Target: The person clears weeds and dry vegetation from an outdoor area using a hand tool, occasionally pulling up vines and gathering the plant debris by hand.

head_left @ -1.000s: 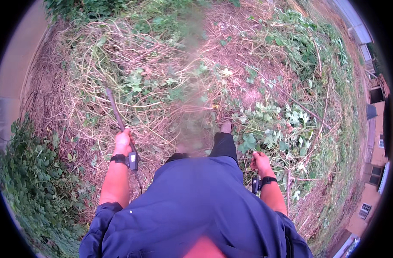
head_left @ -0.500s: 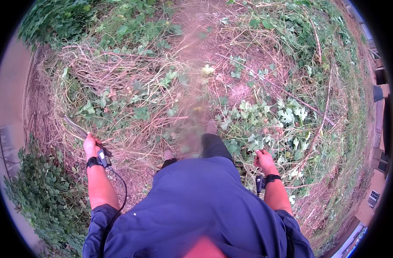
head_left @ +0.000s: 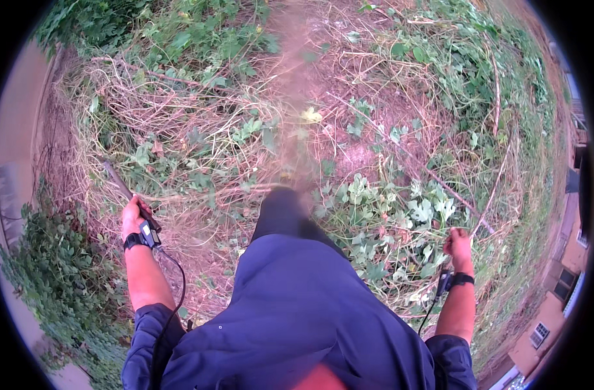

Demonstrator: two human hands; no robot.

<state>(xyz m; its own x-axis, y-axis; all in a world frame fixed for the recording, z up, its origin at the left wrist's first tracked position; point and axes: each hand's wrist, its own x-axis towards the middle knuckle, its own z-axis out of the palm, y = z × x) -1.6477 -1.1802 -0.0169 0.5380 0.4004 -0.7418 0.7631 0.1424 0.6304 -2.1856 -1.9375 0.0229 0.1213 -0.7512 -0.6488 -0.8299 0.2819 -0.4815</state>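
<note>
My left hand is closed around the dark handle of a long, thin tool that looks like a sickle. Its far end reaches up and left over dry, tangled vines, and the blade's edge is hard to make out. My right hand is a closed fist, out to the right beside broad-leaved green vines. Whatever may lie inside that fist is hidden. Each wrist wears a black strap with a small device. A dark trouser leg extends ahead of my body among the stems.
Bare sticks lie across the growth on the right. A leafy bush stands at the lower left, near a pale wall. More green plants grow at the far side. Buildings show along the right rim.
My right hand has swung outward to the right, still closed. The left hand has shifted slightly left with the sickle, which now points more steeply forward. A leg has come forward in the middle.
</note>
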